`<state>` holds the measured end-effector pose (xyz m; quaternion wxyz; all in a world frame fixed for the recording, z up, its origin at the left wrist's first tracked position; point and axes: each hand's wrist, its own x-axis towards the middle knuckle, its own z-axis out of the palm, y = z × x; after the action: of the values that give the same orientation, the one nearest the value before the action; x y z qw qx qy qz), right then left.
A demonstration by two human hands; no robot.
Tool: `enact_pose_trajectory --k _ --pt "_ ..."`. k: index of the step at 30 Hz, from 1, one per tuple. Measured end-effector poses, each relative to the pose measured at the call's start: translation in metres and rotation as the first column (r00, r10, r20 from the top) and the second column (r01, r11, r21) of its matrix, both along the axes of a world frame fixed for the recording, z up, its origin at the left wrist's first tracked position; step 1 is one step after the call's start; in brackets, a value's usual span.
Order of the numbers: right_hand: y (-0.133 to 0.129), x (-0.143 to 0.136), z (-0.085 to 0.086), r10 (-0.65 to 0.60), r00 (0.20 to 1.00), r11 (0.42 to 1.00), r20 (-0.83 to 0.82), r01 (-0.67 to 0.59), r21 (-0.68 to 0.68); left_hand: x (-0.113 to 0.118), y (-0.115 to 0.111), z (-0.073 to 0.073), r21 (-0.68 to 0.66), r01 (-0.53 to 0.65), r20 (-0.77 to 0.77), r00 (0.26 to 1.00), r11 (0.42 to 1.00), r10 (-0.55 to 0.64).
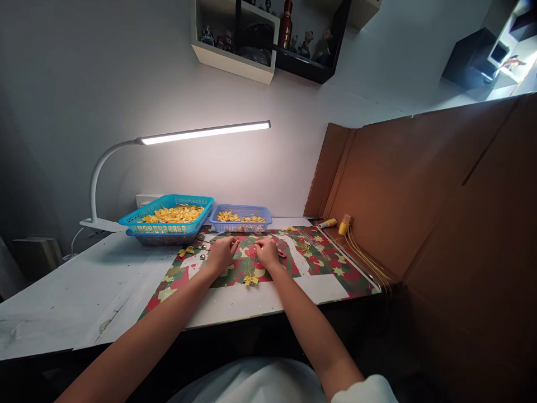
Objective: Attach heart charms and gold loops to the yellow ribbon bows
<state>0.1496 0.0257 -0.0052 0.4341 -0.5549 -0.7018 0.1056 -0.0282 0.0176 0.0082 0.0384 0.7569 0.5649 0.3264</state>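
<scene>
My left hand [223,254] is over the patterned sheet, its thumb and fingers pinched together; what they hold is too small to make out. Opposite it, my right hand [267,253] also pinches, at the upper end of a thin gold cord [249,263]. That cord runs down to a yellow ribbon bow [250,280] lying on the sheet between my forearms. A small red-handled tool [282,254] lies against my right hand, partly hidden. Left of my left hand are another yellow bow [186,251] and small silver bells [203,256].
A blue basket [166,228] and a purple basket [241,226] of yellow bows stand at the back. A lit lamp [205,134] arches above. Thread spools [344,225] and gold cords [369,259] lie by the cardboard wall [419,184]. The camouflage-patterned sheet [331,271] covers the white table [62,291].
</scene>
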Motion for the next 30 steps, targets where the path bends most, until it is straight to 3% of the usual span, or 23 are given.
enact_pose_trajectory --k 7,14,30 --pt "0.001 -0.007 -0.007 0.071 0.975 0.990 -0.211 -0.094 -0.104 0.007 0.002 -0.010 -0.108 -0.020 0.278 0.959 0.994 0.050" --pt "-0.003 -0.010 -0.005 0.101 0.938 0.975 -0.331 -0.160 -0.156 0.009 -0.001 -0.010 -0.176 0.074 0.469 0.883 0.982 0.017" --pt "-0.007 -0.010 0.001 0.131 0.829 0.974 -0.544 -0.209 -0.085 0.012 -0.002 -0.009 -0.239 0.242 0.667 0.744 0.940 -0.022"
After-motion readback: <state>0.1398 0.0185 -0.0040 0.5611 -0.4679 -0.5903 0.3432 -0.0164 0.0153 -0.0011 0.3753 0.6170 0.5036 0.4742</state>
